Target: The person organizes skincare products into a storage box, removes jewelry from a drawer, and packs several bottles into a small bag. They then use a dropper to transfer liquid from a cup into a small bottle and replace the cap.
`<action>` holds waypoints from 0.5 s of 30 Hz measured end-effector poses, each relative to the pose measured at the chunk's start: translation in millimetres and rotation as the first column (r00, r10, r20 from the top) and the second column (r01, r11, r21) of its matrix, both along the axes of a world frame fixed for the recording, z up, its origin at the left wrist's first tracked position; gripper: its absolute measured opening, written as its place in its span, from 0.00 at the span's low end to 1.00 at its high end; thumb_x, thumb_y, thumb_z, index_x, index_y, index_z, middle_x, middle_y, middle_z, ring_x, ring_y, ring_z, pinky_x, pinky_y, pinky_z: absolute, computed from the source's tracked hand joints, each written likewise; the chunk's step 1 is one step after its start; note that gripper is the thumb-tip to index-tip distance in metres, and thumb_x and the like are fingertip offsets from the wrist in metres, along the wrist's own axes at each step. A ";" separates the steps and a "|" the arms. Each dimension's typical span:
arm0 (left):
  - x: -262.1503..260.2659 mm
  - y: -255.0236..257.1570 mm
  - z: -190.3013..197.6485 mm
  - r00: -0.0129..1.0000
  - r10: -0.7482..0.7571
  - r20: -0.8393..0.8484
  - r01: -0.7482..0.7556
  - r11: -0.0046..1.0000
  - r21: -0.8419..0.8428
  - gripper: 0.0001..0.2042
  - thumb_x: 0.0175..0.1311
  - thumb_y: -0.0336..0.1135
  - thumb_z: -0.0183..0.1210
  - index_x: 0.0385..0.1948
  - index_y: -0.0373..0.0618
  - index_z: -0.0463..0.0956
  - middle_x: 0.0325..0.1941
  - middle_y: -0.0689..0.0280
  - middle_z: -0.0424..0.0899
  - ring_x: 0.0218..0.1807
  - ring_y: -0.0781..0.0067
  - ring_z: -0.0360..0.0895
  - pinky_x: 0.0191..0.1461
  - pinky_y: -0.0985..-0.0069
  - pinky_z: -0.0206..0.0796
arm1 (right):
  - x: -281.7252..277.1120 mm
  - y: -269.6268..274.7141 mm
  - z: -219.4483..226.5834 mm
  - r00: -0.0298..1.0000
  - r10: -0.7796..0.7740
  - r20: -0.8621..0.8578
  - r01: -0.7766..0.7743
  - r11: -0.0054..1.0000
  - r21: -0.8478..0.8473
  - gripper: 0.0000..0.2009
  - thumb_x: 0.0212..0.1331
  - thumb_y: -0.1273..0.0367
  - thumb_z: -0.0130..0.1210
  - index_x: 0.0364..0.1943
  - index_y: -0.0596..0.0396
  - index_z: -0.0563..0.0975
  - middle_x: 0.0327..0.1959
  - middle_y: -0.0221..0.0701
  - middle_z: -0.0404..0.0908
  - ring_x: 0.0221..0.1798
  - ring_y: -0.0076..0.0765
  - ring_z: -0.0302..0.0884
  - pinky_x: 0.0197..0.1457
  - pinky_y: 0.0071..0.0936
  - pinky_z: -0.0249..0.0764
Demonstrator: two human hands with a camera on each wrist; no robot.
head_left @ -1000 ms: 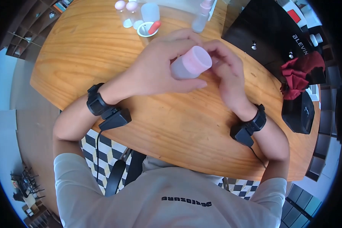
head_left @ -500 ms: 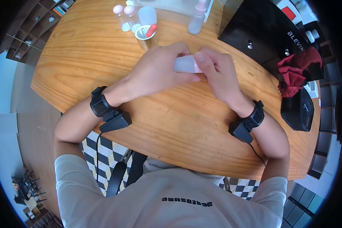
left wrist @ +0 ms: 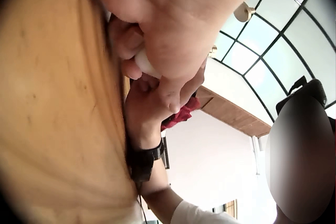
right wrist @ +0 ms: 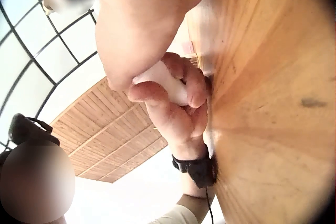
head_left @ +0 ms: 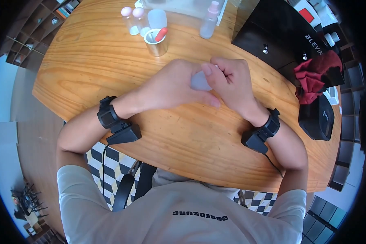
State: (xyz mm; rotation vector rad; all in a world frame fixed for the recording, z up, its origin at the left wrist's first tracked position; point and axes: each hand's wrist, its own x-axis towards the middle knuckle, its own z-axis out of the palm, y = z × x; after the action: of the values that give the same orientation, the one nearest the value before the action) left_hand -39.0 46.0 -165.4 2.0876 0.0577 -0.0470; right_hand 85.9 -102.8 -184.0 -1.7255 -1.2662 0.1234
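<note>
Bottle [head_left: 200, 82] is held over the surface [head_left: 171, 138] between left hand [head_left: 171, 84] and right hand [head_left: 235, 84], neither nearer, its long axis running roughly crosswise from one to the other. Left grips the body; right curls round the opposite end, mostly hiding it.

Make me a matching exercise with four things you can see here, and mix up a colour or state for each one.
1. Left hand
2. Metal cup
3. Cloth
4. Knobbed cabinet

A. Dark red, crumpled
B. Gripping the frosted container
C. Black, with pale lettering
D. Orange-red object sticking out of it

Pairs: 1-B, 2-D, 3-A, 4-C
</note>
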 end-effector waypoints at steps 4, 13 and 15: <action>-0.9 -1.2 -11.0 0.997 -0.026 0.071 0.031 0.998 -0.059 0.27 0.51 0.55 0.79 0.34 0.37 0.82 0.22 0.60 0.80 0.26 0.70 0.72 0.34 0.71 0.67 | 1.7 -2.4 2.1 0.996 0.064 0.062 -0.067 0.996 0.061 0.22 0.61 0.61 0.64 0.14 0.57 0.73 0.10 0.39 0.65 0.13 0.43 0.60 0.18 0.33 0.57; -1.0 0.6 0.1 0.989 -0.087 -0.117 0.070 0.988 -0.140 0.18 0.52 0.44 0.79 0.32 0.41 0.83 0.22 0.71 0.81 0.28 0.83 0.72 0.32 0.79 0.63 | 11.2 -1.9 -2.8 0.936 0.143 0.321 -0.204 0.965 0.163 0.16 0.52 0.64 0.66 0.16 0.54 0.73 0.13 0.38 0.67 0.16 0.47 0.64 0.20 0.35 0.60; -1.7 -0.4 5.5 0.958 -0.118 -0.260 0.088 0.988 -0.127 0.15 0.53 0.34 0.79 0.38 0.41 0.85 0.29 0.72 0.86 0.34 0.86 0.76 0.37 0.80 0.67 | 10.2 -2.3 -2.2 0.934 0.146 0.327 -0.210 0.962 0.172 0.14 0.51 0.64 0.66 0.17 0.54 0.74 0.14 0.38 0.68 0.17 0.48 0.66 0.21 0.35 0.61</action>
State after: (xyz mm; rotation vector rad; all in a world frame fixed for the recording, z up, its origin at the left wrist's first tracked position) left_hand -40.6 45.6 -159.9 1.9566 0.1067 -0.3872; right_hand 96.1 -105.1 -186.2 -1.4880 -1.6096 -0.1763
